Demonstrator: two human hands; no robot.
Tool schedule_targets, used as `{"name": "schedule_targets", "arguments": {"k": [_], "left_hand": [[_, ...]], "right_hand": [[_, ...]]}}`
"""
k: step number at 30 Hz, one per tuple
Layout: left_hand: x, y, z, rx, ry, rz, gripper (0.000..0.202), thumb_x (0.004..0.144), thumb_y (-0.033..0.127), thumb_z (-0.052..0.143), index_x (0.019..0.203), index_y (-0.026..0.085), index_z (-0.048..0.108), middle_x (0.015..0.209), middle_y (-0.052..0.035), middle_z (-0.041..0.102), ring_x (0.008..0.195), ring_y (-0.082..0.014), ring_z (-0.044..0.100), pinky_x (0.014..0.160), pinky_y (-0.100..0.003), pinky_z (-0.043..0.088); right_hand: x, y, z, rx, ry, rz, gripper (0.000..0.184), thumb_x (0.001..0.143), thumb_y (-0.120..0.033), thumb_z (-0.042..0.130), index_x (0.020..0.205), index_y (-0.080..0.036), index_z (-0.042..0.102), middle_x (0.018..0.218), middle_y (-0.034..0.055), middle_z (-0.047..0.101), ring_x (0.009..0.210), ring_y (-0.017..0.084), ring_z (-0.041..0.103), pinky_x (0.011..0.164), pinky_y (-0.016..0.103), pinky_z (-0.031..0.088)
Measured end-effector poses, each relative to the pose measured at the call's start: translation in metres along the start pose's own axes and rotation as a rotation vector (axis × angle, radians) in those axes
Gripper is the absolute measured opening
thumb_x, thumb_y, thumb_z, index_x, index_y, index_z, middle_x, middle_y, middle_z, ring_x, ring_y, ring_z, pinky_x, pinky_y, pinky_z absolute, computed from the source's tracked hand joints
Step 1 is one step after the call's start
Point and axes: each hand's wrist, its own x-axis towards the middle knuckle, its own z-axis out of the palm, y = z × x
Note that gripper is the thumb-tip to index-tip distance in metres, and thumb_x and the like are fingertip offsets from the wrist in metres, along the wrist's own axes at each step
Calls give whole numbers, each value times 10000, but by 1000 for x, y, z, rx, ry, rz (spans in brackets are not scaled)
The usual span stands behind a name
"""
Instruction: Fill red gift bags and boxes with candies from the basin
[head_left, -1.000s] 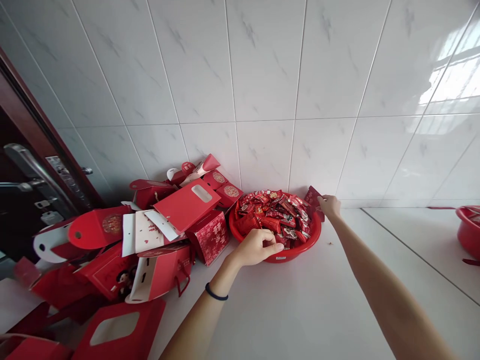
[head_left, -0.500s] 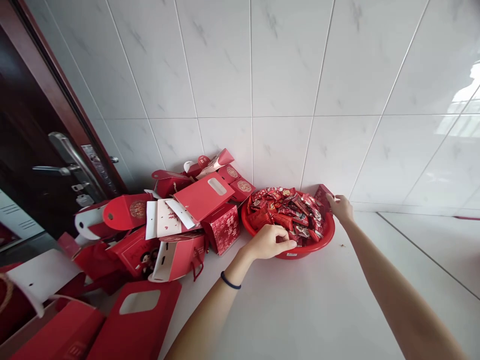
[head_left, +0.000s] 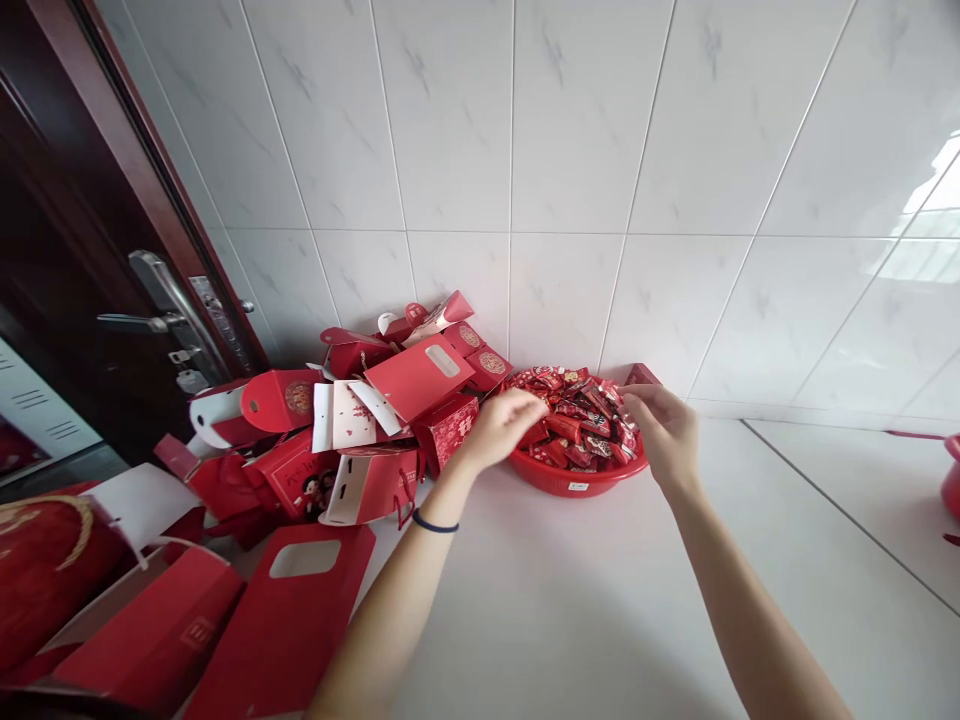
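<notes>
A round red plastic basin [head_left: 576,480] stands against the tiled wall, heaped with small candies [head_left: 574,420] in red wrappers. My left hand [head_left: 504,425] is at the basin's left side, its fingers drawn together and pointing over the candies; what they hold, if anything, is hidden. Opposite it, my right hand [head_left: 666,428] reaches over the right rim. Its thumb and fingertips meet in a pinch above the candies, and I cannot make out anything between them. Behind the basin on the right, the edge of a dark red box [head_left: 641,374] shows.
Red and white gift boxes [head_left: 420,378] lie in a loose pile left of the basin. Larger red boxes [head_left: 281,625] and a red container with a rope handle [head_left: 56,560] are nearer. A dark door [head_left: 82,200] stands left; a red object [head_left: 951,480] is at far right.
My right hand has come away from the dark red box toward the candies. My left hand has shifted from the basin's front rim to its left side. The view has tilted slightly.
</notes>
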Motion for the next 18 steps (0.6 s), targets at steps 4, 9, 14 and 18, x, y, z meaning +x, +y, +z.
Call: {"name": "schedule_targets", "arguments": {"k": [4, 9, 14, 18], "left_hand": [[-14, 21, -64, 268, 711, -181, 181, 854, 223, 614, 1020, 188, 679, 1131, -76, 727, 1033, -195, 681, 943, -313, 531], [-42, 16, -101, 434, 885, -392, 292, 766, 178, 668, 1054, 134, 644, 1142, -166, 690, 1116, -331, 646, 1054, -515, 453], [-43, -5, -93, 577, 764, -510, 359, 782, 199, 653, 1138, 159, 640, 1066, -145, 713, 1103, -348, 669, 1001, -487, 492], [-36, -16, -91, 515, 841, -428, 312, 775, 150, 603, 1082, 181, 645, 946, -86, 720, 946, -272, 708, 925, -412, 530]], "right_hand": [[-7, -25, -5, 126, 15, -2, 171, 759, -337, 655, 803, -185, 719, 625, 15, 659, 622, 179, 619, 633, 318, 510], [-11, -44, -13, 227, 25, -41, 122, 764, -304, 663, 750, -189, 702, 731, 29, 694, 561, 133, 573, 586, 297, 495], [-10, -56, -36, 334, 95, -70, 93, 729, -269, 717, 710, -180, 703, 768, 38, 712, 515, 110, 555, 507, 278, 462], [-10, -63, -70, 337, 291, -119, 59, 731, -211, 740, 679, -201, 714, 760, 42, 709, 499, 127, 549, 492, 317, 434]]}}
